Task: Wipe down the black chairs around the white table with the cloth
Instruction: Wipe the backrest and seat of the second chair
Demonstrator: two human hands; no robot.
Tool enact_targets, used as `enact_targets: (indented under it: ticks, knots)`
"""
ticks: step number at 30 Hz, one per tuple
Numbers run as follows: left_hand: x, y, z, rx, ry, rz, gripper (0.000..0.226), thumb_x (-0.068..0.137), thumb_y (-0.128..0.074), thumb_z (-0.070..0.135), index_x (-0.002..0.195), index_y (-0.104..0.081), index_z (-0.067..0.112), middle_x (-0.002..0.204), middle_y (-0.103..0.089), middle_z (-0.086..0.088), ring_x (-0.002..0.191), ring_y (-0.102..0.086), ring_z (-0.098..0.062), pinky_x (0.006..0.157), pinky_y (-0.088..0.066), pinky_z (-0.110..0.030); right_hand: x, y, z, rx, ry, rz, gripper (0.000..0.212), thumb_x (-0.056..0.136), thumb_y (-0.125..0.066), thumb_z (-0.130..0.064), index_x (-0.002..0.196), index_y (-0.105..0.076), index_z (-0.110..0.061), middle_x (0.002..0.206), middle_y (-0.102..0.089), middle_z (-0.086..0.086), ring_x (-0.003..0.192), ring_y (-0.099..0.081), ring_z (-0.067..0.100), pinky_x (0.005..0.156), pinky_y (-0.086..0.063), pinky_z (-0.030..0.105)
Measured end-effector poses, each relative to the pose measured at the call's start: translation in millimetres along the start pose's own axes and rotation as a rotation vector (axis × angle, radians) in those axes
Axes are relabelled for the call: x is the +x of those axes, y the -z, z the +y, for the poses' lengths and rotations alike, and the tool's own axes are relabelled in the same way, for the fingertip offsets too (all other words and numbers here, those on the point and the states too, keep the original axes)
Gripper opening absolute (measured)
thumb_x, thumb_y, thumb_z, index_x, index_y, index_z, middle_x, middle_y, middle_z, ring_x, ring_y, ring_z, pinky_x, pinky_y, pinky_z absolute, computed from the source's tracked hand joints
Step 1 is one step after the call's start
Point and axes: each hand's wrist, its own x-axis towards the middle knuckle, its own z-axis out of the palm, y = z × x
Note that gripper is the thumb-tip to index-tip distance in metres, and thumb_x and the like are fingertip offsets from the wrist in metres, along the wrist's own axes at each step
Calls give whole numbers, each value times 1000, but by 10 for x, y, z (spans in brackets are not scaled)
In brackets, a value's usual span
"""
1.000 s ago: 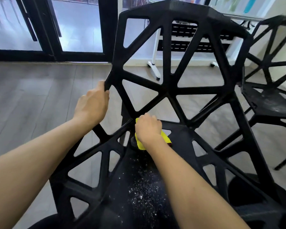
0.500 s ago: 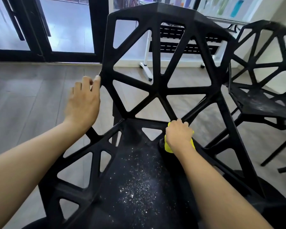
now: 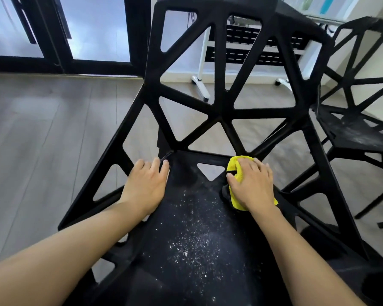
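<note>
Pressing down on the yellow cloth, the right hand is lying over it at the right of centre in the frame, its fingers spread and gently curved across the bunched fabric, the thumb tucking against the near fold. This grip is more a flat press than a clench: the cloth is being pinned to the back right corner of the seat, where the seat is meeting the lattice backrest. The left hand is resting on the seat's left edge, just left of centre, holding nothing, its fingers lying nearly straight toward the back left corner as if steadying the chair.

The black chair being cleaned is filling the middle of the frame, its seat running down to the lower edge. White specks are lying scattered over the middle and front of that seat, well short of the cloth, so the wiping of this seat is looking to be in hand but far from finished. The next move is probably calling for the cloth to be drawn forward and leftward across the speckled patch, with steady downward pressure so the crumbs are being gathered rather than smeared.

A second black chair is standing at the right edge, its seat looking dusty too. The white table is showing only as legs at upper centre, behind the backrest.
</note>
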Motion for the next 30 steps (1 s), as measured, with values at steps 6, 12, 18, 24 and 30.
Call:
enact_targets:
  ticks: [6,12,18,24,30]
  knots:
    - [-12,26,32,-22,11,-1,51,86,-42,10,135,-54,2,107,-64,-16,74,-58,-32,74,-34,-40,118,-82,-250,339,38,-14,29,95,-52,-22,122,-61,-14,122,-65,9,116,-55,30,100,-37,38]
    - [9,37,21,-39,27,68,32,87,-43,10,112,-60,2,92,-63,-12,71,-59,-32,71,-40,-40,-163,-157,-1401,686,301,-136,39,93,-55,-25,132,-62,-22,129,-65,-4,120,-54,13,105,-39,28]
    - [-4,28,19,-70,59,60,52,86,-17,8,114,-59,-2,95,-67,-13,72,-62,-33,73,-40,-39,-443,-89,-910,431,261,18,31,82,-56,-22,110,-68,-16,110,-69,6,104,-61,30,91,-48,40]
    - [-7,61,39,-74,60,87,54,87,-12,7,105,-62,0,89,-67,-13,68,-61,-33,71,-39,-40,-341,-9,-110,239,-46,24,31,89,-46,-27,110,-63,-10,110,-64,10,105,-56,34,94,-43,43]
    - [-4,54,10,-9,43,53,31,82,-31,5,98,-58,5,81,-62,-9,65,-59,-31,67,-31,-38,-926,44,-1398,545,253,-159,32,89,-54,-22,119,-64,-15,118,-66,5,112,-54,26,100,-40,37]
